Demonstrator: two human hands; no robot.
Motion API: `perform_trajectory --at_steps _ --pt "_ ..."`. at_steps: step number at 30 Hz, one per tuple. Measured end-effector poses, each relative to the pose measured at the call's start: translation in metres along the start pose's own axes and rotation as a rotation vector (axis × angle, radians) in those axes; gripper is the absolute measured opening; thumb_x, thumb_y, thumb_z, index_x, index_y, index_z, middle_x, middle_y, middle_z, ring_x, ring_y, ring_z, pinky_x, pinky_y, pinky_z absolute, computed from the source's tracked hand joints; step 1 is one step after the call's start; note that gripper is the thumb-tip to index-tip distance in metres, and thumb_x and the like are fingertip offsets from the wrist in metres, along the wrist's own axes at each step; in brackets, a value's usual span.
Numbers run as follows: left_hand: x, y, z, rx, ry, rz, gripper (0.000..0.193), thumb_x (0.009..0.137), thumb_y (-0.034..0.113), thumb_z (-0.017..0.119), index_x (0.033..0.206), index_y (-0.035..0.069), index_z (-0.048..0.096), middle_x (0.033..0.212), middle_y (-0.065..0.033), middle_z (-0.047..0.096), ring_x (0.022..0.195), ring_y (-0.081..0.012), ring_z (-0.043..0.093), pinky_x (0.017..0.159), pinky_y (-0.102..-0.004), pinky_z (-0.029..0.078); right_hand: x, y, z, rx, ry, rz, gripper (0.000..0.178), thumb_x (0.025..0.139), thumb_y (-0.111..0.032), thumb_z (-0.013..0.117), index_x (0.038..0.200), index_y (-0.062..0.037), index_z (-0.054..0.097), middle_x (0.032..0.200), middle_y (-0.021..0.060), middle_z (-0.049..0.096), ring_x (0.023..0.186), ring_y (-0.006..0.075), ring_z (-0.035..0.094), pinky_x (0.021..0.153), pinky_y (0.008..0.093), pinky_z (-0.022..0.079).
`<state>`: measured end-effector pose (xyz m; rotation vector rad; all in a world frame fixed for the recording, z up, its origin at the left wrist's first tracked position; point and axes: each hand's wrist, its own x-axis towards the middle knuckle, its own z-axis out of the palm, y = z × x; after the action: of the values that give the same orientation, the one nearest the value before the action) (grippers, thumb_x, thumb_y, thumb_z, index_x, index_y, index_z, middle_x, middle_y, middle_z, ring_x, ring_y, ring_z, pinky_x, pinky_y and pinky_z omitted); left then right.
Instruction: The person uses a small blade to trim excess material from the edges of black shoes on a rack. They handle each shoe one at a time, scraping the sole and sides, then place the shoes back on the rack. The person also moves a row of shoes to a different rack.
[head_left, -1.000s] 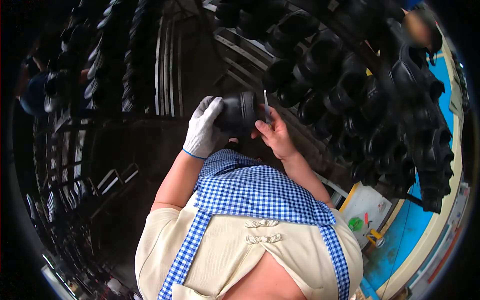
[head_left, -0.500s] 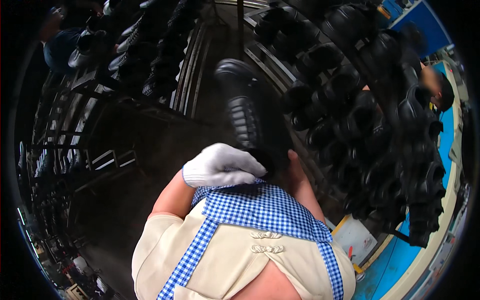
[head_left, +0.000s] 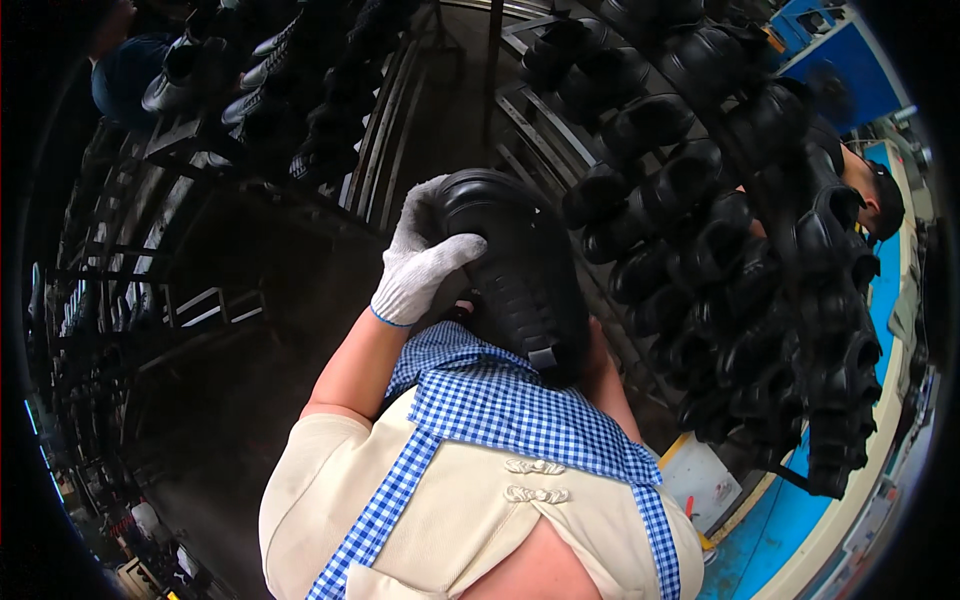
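A black lace-up shoe (head_left: 525, 240) is held before my blue-and-white checked apron (head_left: 500, 400), its toe pointing away from me. My left hand (head_left: 420, 255), in a white knitted glove, is closed round the toe end, thumb across the upper and fingers along the far left side. Against the heel end, on the right, rests my bare right hand (head_left: 598, 350). It grips the shoe there, though the shoe hides most of its fingers.
Racks of black shoes (head_left: 690, 180) rise close on the right, beside a blue-topped conveyor (head_left: 770, 535). A person (head_left: 870, 190) leans there. More shoes (head_left: 270, 65) fill a rack at the far left. A metal frame (head_left: 215, 310) stands to the left.
My left hand has moved from the shoe's opening forward to its toe and now grips it. The shoe has come nearer and turned, with its upper showing differently.
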<state>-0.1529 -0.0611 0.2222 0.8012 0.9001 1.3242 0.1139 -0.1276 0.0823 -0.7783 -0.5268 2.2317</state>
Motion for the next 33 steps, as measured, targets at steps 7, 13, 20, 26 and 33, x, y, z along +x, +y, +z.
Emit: perform_trajectory --at_steps 7,13,20,26,33 --pt "0.013 -0.011 -0.012 -0.328 -0.027 -0.021 0.068 0.076 0.008 0.073 0.136 0.004 0.040 0.128 -0.0130 0.053 0.120 -0.0260 0.052 0.104 -0.0429 0.045 0.004 0.012 -0.019 0.069 0.051 -0.008 0.083 0.083 -0.066 0.058 0.136 -0.0019 0.050 0.134 0.0143 0.055 0.115 0.0267 0.059 0.096 0.0376 0.049" --pt "0.006 -0.006 -0.016 -0.180 -0.018 0.041 0.068 0.074 0.005 0.074 0.135 0.005 0.043 0.125 -0.0111 0.056 0.118 -0.0242 0.055 0.104 -0.0399 0.045 0.006 0.005 -0.010 0.058 0.263 -0.006 0.073 0.090 -0.060 0.055 0.134 -0.0022 0.052 0.126 0.0124 0.060 0.101 0.0215 0.063 0.085 0.0331 0.053" --pt "0.010 -0.003 -0.009 0.399 -0.124 0.273 0.066 0.066 0.020 0.089 0.122 0.002 0.058 0.116 -0.0098 0.063 0.109 -0.0195 0.060 0.099 -0.0326 0.047 0.024 -0.040 0.019 -0.745 0.304 -0.252 0.039 0.102 -0.032 0.048 0.127 -0.0048 0.060 0.093 0.0005 0.055 0.065 0.0050 0.048 0.055 0.0209 0.037" --pt "0.010 0.016 0.002 0.502 -0.234 0.005 0.065 0.065 0.021 0.089 0.120 0.001 0.061 0.113 -0.0097 0.065 0.106 -0.0186 0.061 0.097 -0.0318 0.047 0.001 -0.109 0.093 -1.358 0.135 -0.959 0.029 0.091 -0.004 0.064 0.119 -0.0082 0.068 0.082 0.0071 0.059 0.067 0.0149 0.060 0.058 0.0226 0.048" --pt "0.002 0.012 0.010 0.470 -0.233 -0.063 0.070 0.060 0.022 0.088 0.120 0.001 0.060 0.115 -0.0096 0.063 0.109 -0.0216 0.060 0.101 -0.0343 0.044 -0.016 -0.123 0.125 -1.682 0.102 -0.939 0.040 0.083 0.000 0.069 0.120 -0.0174 0.070 0.077 0.0072 0.056 0.057 0.0172 0.058 0.049 0.0266 0.048"
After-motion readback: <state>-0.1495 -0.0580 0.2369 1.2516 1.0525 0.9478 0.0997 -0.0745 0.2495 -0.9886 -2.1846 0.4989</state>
